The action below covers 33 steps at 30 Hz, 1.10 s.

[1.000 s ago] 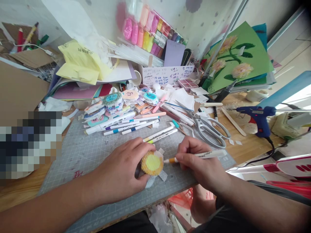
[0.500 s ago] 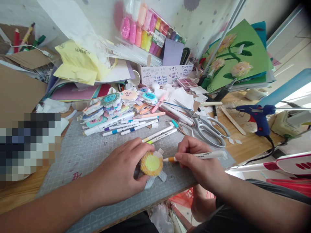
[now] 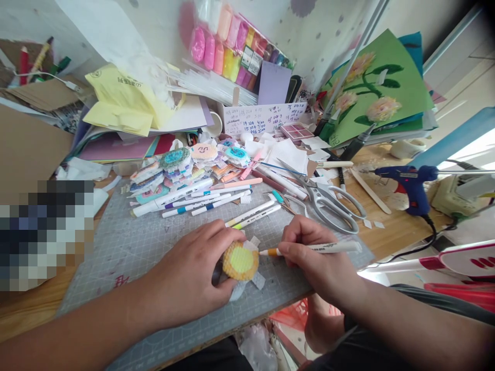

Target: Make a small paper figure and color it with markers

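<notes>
Between the thumb and fingers of my left hand (image 3: 197,265) is a small round textured disc (image 3: 241,260), yellow in the middle with an orange-yellow border. Pale scraps (image 3: 258,280) lie under and beside it on the grey cutting mat (image 3: 154,324). My right hand (image 3: 309,247) grips a white marker (image 3: 334,248) with an orange band near its tip. That tip points left and meets, or nearly meets, the disc's right edge. Just beyond my hands lie two white markers (image 3: 253,215), one with a yellow-green band.
Several more markers (image 3: 204,202) and stacked coloured discs (image 3: 176,161) lie farther back. Large scissors (image 3: 330,201) rest at the right, with a blue glue gun (image 3: 412,185) and its cord beyond. A handwritten card (image 3: 266,118) stands behind, and green flower artwork (image 3: 381,87) leans at back right.
Both hands keep their grips on the disc and the marker in nearly the same place. The view has shifted very slightly.
</notes>
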Tool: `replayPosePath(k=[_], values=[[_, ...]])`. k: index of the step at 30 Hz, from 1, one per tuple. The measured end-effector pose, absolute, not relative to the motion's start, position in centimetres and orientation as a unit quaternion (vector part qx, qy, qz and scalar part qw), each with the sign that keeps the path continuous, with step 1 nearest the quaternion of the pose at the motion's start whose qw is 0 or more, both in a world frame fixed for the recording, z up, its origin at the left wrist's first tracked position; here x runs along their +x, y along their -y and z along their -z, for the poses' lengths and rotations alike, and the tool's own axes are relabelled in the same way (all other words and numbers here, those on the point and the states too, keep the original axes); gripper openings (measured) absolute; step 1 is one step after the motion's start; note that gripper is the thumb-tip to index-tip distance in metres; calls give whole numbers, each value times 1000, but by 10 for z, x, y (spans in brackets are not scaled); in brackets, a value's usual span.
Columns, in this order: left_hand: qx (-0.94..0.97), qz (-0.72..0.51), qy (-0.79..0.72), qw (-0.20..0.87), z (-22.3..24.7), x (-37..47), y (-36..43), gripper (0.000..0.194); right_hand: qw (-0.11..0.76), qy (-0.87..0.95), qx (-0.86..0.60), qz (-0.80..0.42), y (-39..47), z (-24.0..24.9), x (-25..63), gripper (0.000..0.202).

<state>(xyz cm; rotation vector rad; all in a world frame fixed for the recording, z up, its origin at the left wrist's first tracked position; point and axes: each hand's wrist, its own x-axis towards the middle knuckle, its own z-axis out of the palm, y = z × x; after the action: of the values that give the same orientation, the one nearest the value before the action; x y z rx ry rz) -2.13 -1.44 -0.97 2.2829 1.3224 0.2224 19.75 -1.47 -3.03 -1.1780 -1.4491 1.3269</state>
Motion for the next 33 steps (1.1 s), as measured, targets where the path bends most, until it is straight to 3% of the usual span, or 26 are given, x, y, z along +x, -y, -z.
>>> replayPosePath(k=[33], values=[[839, -89, -477, 247, 6, -21, 16, 44, 395, 586, -461, -537, 19, 32, 198, 20]])
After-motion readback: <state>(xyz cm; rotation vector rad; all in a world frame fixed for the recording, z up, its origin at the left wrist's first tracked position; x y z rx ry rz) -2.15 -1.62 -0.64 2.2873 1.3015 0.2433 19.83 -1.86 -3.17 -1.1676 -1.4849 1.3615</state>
